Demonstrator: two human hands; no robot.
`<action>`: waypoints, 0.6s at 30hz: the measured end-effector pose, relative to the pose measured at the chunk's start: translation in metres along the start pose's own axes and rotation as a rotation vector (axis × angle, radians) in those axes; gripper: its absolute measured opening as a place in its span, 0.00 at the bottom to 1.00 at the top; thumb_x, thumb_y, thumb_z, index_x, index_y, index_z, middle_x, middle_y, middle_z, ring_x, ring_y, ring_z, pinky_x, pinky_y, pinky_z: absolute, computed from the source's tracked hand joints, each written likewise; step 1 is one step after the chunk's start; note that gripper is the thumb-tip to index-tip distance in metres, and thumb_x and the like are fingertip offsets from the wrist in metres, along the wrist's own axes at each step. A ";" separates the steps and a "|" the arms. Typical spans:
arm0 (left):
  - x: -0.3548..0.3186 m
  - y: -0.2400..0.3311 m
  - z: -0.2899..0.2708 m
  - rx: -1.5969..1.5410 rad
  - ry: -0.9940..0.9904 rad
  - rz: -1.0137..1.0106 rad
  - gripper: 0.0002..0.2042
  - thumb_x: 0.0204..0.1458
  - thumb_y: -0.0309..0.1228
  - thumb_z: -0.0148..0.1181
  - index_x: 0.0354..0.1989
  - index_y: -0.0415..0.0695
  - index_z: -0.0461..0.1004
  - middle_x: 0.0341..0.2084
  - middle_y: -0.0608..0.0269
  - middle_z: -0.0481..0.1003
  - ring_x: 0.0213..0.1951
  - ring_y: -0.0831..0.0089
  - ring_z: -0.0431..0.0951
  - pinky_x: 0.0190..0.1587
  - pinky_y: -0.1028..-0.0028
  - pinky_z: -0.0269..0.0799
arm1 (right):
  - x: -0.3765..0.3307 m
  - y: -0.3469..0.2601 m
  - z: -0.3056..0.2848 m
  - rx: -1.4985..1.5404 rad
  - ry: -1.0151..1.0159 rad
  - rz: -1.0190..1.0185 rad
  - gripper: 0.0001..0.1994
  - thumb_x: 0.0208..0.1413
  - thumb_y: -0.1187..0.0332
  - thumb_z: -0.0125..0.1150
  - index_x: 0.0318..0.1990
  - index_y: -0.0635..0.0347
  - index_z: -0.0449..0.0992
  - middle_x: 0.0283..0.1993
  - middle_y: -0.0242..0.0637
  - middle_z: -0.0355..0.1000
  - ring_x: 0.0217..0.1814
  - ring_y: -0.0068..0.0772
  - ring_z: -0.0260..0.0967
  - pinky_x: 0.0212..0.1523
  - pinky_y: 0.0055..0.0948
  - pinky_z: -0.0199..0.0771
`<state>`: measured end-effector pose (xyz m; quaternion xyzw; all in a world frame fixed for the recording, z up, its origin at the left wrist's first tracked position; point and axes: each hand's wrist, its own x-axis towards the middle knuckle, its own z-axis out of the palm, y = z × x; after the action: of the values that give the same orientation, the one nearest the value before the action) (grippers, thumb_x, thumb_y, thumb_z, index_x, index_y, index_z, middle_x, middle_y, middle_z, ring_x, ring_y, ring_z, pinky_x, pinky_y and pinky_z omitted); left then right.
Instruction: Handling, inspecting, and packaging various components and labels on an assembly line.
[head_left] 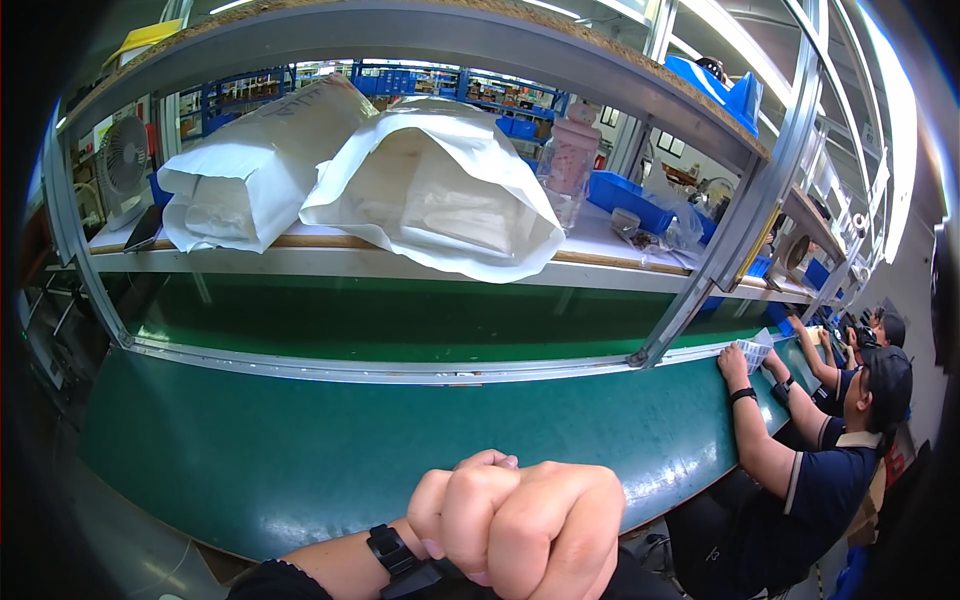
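My right hand is a closed fist low in the middle, close to the camera, its fingers curled inward. Behind it and pressed against it is my left hand, mostly covered, with only a bit of thumb and the wrist side showing. A black watch sits on my left wrist. Whether anything is inside the right fist is hidden, and the left fingers cannot be made out. Both hands are held above the near edge of the green tabletop.
A metal-framed shelf spans the table, bearing two open white bags, a pink-lidded clear bottle, a blue bin and a small fan. At right, a seated co-worker handles a pale sheet; others sit beyond.
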<state>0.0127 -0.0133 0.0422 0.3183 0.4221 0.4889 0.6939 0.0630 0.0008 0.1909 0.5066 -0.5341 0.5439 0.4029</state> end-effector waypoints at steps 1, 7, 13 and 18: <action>0.005 -0.002 0.001 0.011 -0.019 -0.002 0.10 0.61 0.36 0.43 0.33 0.46 0.68 0.27 0.69 0.70 0.32 0.82 0.67 0.39 0.80 0.65 | 0.001 -0.004 0.002 -0.022 -0.004 -0.002 0.10 0.45 0.66 0.67 0.27 0.66 0.79 0.23 0.32 0.65 0.29 0.31 0.57 0.28 0.30 0.55; 0.034 -0.032 -0.013 0.202 0.161 0.202 0.13 0.56 0.42 0.53 0.32 0.43 0.71 0.19 0.74 0.69 0.20 0.87 0.64 0.23 0.82 0.61 | -0.001 0.018 0.010 0.070 0.084 -0.201 0.11 0.44 0.66 0.67 0.26 0.67 0.78 0.22 0.33 0.65 0.28 0.32 0.57 0.27 0.30 0.54; 0.025 -0.032 -0.014 0.128 0.139 0.129 0.10 0.58 0.38 0.50 0.36 0.44 0.70 0.23 0.70 0.71 0.25 0.82 0.68 0.33 0.82 0.66 | -0.002 0.008 0.000 0.069 0.043 -0.174 0.11 0.44 0.66 0.67 0.26 0.67 0.79 0.22 0.32 0.65 0.29 0.32 0.57 0.26 0.30 0.53; 0.035 -0.050 -0.033 0.246 0.087 0.100 0.11 0.58 0.40 0.50 0.36 0.45 0.70 0.23 0.70 0.71 0.26 0.83 0.68 0.33 0.81 0.66 | -0.002 0.018 -0.001 0.060 -0.006 -0.196 0.10 0.43 0.66 0.68 0.27 0.66 0.79 0.23 0.32 0.65 0.30 0.31 0.57 0.27 0.30 0.54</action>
<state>0.0090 0.0049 -0.0246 0.4001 0.4922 0.4809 0.6053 0.0454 0.0001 0.1859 0.5699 -0.4666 0.5159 0.4374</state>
